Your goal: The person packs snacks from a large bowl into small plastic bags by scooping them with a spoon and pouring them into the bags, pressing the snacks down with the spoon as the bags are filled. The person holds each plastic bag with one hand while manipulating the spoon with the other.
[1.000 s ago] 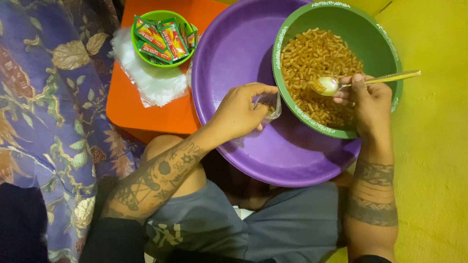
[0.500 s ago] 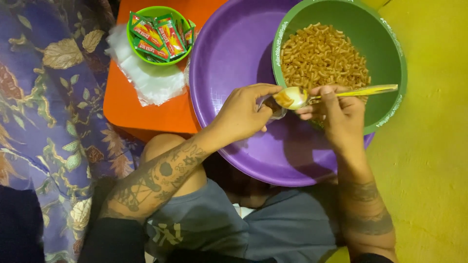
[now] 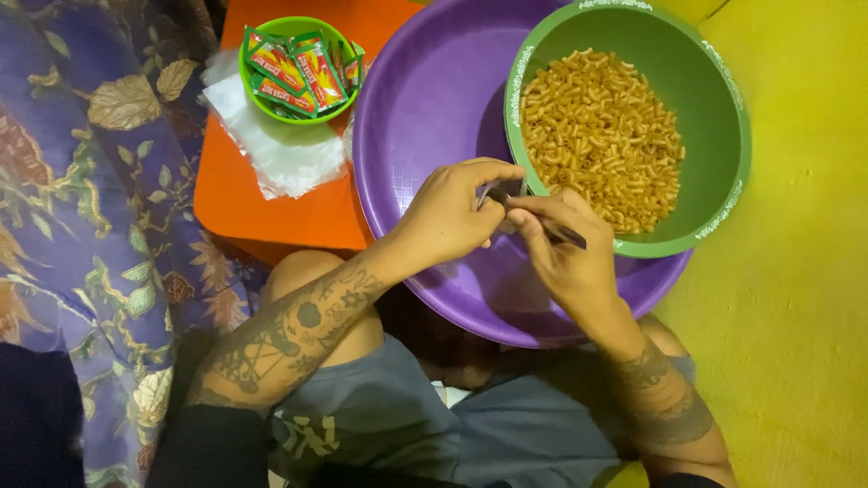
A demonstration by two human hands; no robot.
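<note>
Both hands meet over the purple basin (image 3: 425, 108), so spills land inside. The left hand (image 3: 448, 217) pinches a small clear bag (image 3: 503, 190) open; the right hand (image 3: 565, 248), at its four o'clock, grips a spoon (image 3: 562, 233) beside the green bowl (image 3: 723, 136) of macaroni (image 3: 601, 136).

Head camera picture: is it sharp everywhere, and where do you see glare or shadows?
Head view: mostly sharp; the macaroni in the round green plastic bowl shows clear detail. The left hand and right hand, meeting over a small clear plastic bag, look slightly soft. Soft sheen lies on the big purple plastic basin. Dark shadow fills the lap below it. The bottom corners are dim.
</note>
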